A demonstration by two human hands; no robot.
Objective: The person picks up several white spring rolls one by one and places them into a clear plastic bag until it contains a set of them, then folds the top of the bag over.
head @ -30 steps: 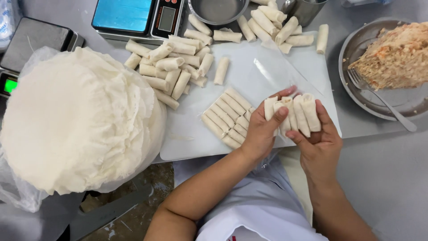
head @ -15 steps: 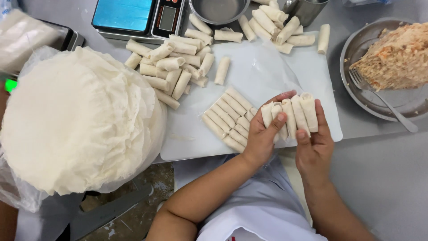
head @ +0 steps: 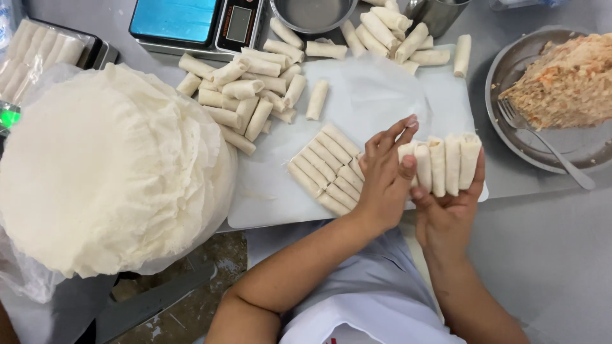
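Observation:
My right hand lies palm up near the table's front edge and carries a row of several pale rolled spring rolls side by side. My left hand presses against the left end of that row, thumb on the outermost roll. Just left of my hands a neat slanted row of rolls rests on the white cutting board. Loose rolls are heaped at the board's far left, and more rolls at its far edge.
A big round stack of thin white wrappers in a plastic bag fills the left. A metal plate at the right holds a mound of filling and a fork. A blue-topped scale, a steel bowl and a tray of packed rolls stand at the back.
The row of rolls in my right hand has been squared up, with my left hand shifting along its left end. A tray of packed rolls has come into view at the top left.

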